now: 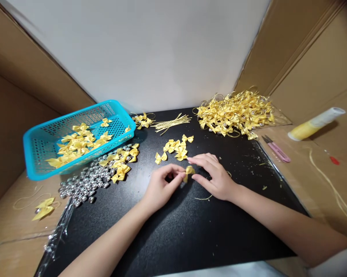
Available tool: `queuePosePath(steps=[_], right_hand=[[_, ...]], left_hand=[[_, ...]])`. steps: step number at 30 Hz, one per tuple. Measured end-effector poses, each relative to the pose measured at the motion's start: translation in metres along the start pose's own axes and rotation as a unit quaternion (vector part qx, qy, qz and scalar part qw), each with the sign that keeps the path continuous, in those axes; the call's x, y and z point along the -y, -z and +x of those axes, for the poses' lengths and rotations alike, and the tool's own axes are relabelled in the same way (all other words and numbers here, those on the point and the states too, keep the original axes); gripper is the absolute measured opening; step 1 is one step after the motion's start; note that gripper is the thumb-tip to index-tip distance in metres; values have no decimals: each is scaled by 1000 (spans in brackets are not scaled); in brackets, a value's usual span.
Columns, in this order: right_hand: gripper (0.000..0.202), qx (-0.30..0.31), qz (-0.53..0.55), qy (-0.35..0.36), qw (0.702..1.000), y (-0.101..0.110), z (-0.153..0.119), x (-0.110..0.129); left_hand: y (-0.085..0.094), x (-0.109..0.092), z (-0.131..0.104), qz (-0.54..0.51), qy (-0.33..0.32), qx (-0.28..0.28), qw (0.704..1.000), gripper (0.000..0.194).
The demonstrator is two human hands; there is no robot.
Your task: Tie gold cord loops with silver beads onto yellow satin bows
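Between the thumb and fingertips of my left hand is a small yellow ribbon bow, held just above the black table. My right hand is at the bow's right side, its thumb and fingers apart; whether the thumb tip touches the ribbon I cannot tell. A thin gold cord shows below my right hand, partly hidden by it. Just beyond both hands lies a loose group of yellow bows.
A blue basket with bows stands left, beside silver bells. At the back are cut gold cords and a big heap of finished bows with loops. Pink-handled snips and a yellow-white tube lie right, on cardboard.
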State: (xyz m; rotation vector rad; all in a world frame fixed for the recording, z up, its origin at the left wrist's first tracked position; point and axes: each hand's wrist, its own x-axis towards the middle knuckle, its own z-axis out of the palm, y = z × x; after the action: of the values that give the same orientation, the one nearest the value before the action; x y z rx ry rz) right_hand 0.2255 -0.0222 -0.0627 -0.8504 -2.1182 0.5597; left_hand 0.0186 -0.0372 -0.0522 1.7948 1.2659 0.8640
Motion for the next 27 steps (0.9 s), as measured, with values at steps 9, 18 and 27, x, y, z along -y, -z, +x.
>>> queuePosePath(steps=[9, 18, 27], right_hand=[[9, 33, 101, -49, 993, 1, 3, 1], [8, 39, 110, -80, 990, -3, 2, 0], [11, 60, 69, -25, 996, -2, 1, 1]], left_hand=[[-8, 6, -5, -129, 41, 36, 990, 18], [-5, 2, -7, 28, -75, 28, 996, 6], [-4, 4, -6, 102, -114, 32, 988, 5]])
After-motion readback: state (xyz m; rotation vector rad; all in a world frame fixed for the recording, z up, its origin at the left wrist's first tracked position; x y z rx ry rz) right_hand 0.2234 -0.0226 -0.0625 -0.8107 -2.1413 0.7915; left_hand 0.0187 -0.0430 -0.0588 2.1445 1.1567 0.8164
